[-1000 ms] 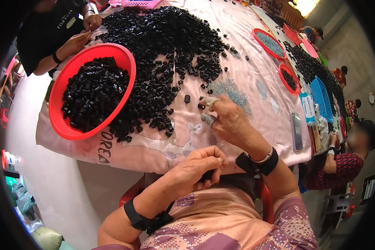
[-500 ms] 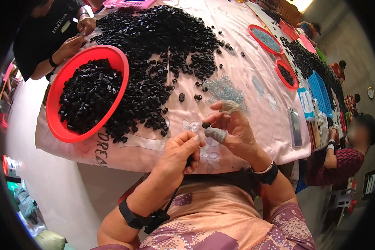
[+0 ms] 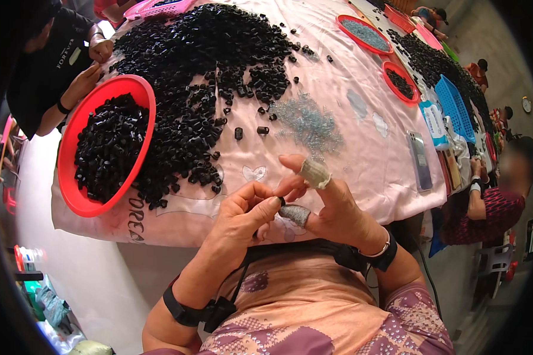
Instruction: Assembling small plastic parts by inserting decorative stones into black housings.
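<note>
In front of my body, over the cloth's near edge, my two hands meet at the fingertips. A small black plastic part is pinched there, mostly covered by fingers. My left hand is closed, its thumb and forefinger at the part; something dark shows under its curled fingers, too hidden to name. My right hand grips the part from the other side, its thumb in a grey finger cover and its raised forefinger in a beige one. Beyond lie a heap of black parts and clear bluish thin pieces.
A red basin full of black parts stands at the left. Further right are small red trays, a phone, a wipes pack and a blue basket. A co-worker's hands work at far left; others sit right.
My hands have come together: the left fingertips now touch the black part at my right thumb, which the right hand held apart before. The view has shifted slightly.
</note>
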### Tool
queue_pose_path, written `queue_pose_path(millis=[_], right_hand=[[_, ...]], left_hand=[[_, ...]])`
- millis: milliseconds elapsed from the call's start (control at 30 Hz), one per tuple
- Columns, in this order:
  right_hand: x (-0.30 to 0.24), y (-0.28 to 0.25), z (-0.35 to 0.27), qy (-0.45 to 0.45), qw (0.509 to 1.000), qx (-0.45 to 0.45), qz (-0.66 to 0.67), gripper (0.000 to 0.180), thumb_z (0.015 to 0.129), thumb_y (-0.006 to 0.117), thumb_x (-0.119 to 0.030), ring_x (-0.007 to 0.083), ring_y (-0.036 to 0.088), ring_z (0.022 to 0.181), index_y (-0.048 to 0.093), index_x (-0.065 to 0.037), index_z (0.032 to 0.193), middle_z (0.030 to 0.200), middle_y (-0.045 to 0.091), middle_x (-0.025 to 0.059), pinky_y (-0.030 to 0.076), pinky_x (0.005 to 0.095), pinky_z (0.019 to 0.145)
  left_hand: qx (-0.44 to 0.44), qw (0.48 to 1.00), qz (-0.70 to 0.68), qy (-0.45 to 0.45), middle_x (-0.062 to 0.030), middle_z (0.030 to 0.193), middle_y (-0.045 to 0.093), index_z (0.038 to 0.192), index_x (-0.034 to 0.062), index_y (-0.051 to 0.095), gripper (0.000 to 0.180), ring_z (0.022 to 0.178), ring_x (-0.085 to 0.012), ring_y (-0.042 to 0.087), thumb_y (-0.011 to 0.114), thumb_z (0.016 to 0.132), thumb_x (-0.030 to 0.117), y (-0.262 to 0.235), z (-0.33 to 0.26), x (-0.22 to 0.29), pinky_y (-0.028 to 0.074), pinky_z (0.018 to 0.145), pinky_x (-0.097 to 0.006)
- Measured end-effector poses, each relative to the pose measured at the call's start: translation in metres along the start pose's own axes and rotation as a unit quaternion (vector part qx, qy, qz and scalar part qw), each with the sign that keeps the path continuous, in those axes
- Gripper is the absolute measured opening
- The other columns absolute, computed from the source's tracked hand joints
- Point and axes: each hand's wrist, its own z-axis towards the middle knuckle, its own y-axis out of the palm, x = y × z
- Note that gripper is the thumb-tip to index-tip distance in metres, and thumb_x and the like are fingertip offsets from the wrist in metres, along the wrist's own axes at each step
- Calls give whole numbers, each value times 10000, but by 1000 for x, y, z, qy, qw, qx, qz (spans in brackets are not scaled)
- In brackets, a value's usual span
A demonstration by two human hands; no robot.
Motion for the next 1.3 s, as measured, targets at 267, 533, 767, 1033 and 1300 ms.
queue_pose_path(millis=[267, 533, 767, 1033, 1300], right_hand=[[24, -52, -3, 163, 968, 191, 23, 409, 857, 631, 13, 52, 574, 729, 508, -51, 1242, 871, 608, 10, 486, 198, 662], [25, -52, -4, 170, 978, 101, -58, 145, 851, 647, -11, 79, 573, 740, 633, 30, 989, 832, 636, 55, 483, 220, 667], [13, -28, -6, 191, 980, 56, -7, 202, 845, 641, -2, 136, 652, 843, 636, 61, 1037, 886, 682, 130, 515, 258, 729], [26, -44, -2, 221, 951, 46, -210, 217, 873, 614, -10, 90, 622, 800, 630, 17, 1087, 855, 674, 60, 504, 228, 694], [21, -22, -3, 158, 970, 19, -185, 205, 852, 617, -42, 241, 677, 772, 634, 24, 1045, 888, 670, 205, 518, 318, 677]], left_hand=[[-5, 1000, -7, -16, -73, 810, 614, 992, 41, 593, 137, 528, -40, 475, 630, 898, 135, -5, -1, 3, 290, 406, -153], [2, 1000, 17, -22, -97, 822, 625, 985, 26, 588, 126, 506, -40, 464, 621, 893, 107, -4, 0, 3, 300, 404, -159], [-8, 1000, 6, -25, -49, 816, 632, 995, 35, 601, 151, 531, -26, 445, 629, 906, 155, -5, -1, 6, 300, 440, -161], [1, 1000, -7, -18, -76, 798, 637, 979, 31, 590, 112, 495, -47, 474, 612, 908, 115, -7, -1, 7, 291, 395, -164], [4, 1000, -9, -23, -74, 795, 631, 972, 32, 590, 113, 496, -48, 472, 615, 907, 121, -8, 0, 6, 291, 394, -163]])
